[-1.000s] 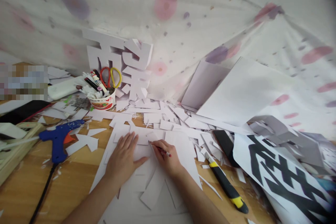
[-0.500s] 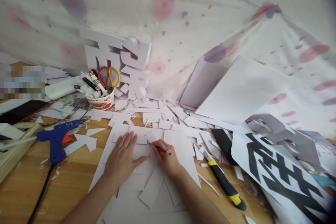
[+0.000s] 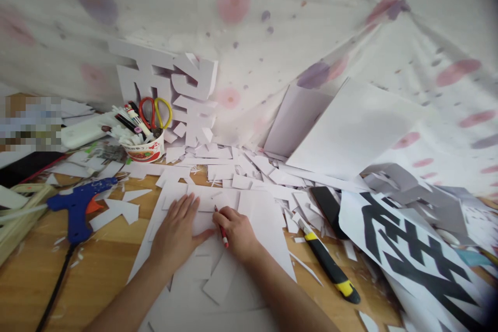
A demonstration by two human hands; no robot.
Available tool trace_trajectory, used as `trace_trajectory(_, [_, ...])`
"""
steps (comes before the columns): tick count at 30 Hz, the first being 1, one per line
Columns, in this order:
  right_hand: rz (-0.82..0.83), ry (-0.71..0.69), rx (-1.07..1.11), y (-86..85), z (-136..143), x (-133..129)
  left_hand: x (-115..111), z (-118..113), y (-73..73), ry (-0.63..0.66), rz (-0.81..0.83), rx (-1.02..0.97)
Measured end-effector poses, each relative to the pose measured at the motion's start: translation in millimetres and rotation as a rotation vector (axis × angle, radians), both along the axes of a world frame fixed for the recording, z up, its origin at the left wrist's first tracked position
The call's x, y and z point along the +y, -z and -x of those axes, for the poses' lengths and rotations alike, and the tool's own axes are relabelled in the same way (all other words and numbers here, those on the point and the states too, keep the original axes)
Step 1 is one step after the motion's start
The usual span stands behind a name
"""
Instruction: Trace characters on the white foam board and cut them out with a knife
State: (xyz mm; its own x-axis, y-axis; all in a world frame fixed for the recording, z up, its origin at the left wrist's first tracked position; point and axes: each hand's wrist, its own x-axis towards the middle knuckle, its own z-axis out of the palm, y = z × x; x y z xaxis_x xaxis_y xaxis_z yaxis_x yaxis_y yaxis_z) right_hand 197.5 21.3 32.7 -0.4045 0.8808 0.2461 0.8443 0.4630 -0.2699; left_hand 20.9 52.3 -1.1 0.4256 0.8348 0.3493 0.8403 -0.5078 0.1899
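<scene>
My left hand (image 3: 177, 233) lies flat with fingers stretched out, pressing on white board pieces over a large white sheet (image 3: 268, 233). In my right hand (image 3: 238, 232) a red pencil (image 3: 223, 237) is pinched, its tip against a white rectangular piece (image 3: 209, 200) just beyond the fingers. The pencil's back end points toward me. Several cut white pieces, one of them a slanted strip (image 3: 218, 282), lie on the sheet between my forearms.
A blue glue gun (image 3: 80, 207) lies left, a black-and-yellow utility knife (image 3: 329, 262) right. Behind stand a paper cup (image 3: 143, 150) with scissors and pens, white cut-out characters (image 3: 194, 98) and a white board (image 3: 350, 129). A phone (image 3: 329, 210) and a printed sheet (image 3: 412, 249) sit right.
The pencil has swung in my right hand, its back end going from pointing right to pointing toward me. My left hand stays flat. The whole view has shifted slightly.
</scene>
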Motion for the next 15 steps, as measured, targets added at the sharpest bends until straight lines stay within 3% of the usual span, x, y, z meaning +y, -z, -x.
trace_trajectory(6, [-0.033,0.017,-0.093,-1.0,7,1,1,0,2.3,-0.003,-0.014,-0.013])
trace_trajectory(15, [-0.053,-0.001,-0.039,1.2,3,-11,0,1,3.6,0.006,-0.019,-0.036])
